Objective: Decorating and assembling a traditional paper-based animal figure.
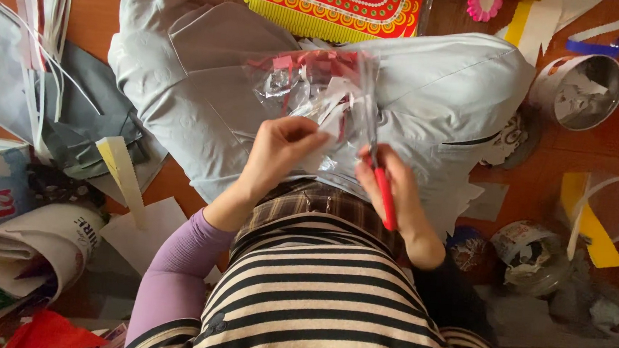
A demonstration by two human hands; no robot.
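foil scrap pinched in left hand, right hand clamped on red-handled scissors, blades beside foil

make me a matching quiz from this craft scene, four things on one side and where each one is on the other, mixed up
Things:
1. scissors with red handle
2. round metal tin
3. red and yellow patterned sheet
4. white paper strips

Places:
A. top middle, beyond the grey cloth
B. in the right hand
C. upper left, on the floor
D. upper right, holding paper scraps

Pairs: 1-B, 2-D, 3-A, 4-C
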